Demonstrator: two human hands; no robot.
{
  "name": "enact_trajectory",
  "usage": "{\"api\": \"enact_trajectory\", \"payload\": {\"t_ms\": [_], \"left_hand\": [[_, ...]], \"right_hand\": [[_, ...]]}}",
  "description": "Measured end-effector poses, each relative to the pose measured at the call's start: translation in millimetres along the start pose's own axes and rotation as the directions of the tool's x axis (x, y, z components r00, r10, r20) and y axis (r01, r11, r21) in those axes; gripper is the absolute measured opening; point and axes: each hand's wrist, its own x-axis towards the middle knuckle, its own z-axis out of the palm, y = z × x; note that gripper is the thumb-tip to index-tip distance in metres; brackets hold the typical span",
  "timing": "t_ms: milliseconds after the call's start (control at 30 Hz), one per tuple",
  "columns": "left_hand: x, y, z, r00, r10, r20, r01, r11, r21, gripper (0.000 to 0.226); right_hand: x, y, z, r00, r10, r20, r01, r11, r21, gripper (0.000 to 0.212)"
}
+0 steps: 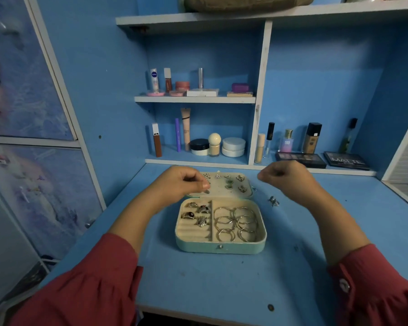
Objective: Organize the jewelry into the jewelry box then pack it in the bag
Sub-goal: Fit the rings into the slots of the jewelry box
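from my feed: "nivea" on the white roll-on bottle with blue round logo point(154, 79), upper shelf. "matte" on the flat black eyeshadow palette point(347, 160), far right. "sb" on the small pink-purple perfume bottle point(287, 141). other labels unreadable.

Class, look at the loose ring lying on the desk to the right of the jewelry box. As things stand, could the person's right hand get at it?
Probably yes. The loose ring lies on bare desk beside the jewelry box, and the right hand hovers close above it with nothing between them.

left grip point(184, 182) pinched, right grip point(285, 176) loosely fisted, both raised
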Motion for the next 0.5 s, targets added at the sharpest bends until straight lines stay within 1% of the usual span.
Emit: {"api": "enact_trajectory", "payload": {"t_ms": [67, 167, 233, 300, 400, 500], "left_hand": [[14.9, 14.7, 9.8, 1.0, 0.02, 0.023, -0.021, 0.996, 0.086, 0.004], [44.9, 29.7, 31.9, 0.998, 0.048, 0.043, -0.056, 0.97, 0.237, 0.009], [65.5, 33.3, 50.3, 0.998, 0.036, 0.055, -0.052, 0.946, 0.321, 0.01], [81.2, 34.7, 68.9, 0.999, 0.01, 0.039, -0.025, 0.909, 0.417, 0.011], [95.6, 35.9, 95.1, 0.999, 0.038, 0.013, -0.037, 0.763, 0.645, 0.014], [106.1, 31.1, 112.1, 0.999, 0.001, 0.036, -0.028, 0.633, 0.773, 0.018]], "right_hand": [[2.9, 14.7, -12.2, 0.996, 0.073, 0.043, -0.07, 0.995, -0.066, 0.01], [0.3, 24.5, -21.8, 0.98, 0.15, 0.13, -0.139, 0.986, -0.087, 0.015], [0.1, 27.1, -22.4, 0.97, 0.172, 0.172, -0.154, 0.981, -0.114, 0.016], [2.2, 29.5, -19.8, 0.962, 0.18, 0.207, -0.15, 0.977, -0.152, 0.019], [4.3, 32.8, -15.8, 0.955, 0.203, 0.218, -0.168, 0.971, -0.168, 0.028], [3.9, 37.1, -13.2, 0.949, 0.194, 0.25, -0.154, 0.973, -0.172, 0.028]]}}
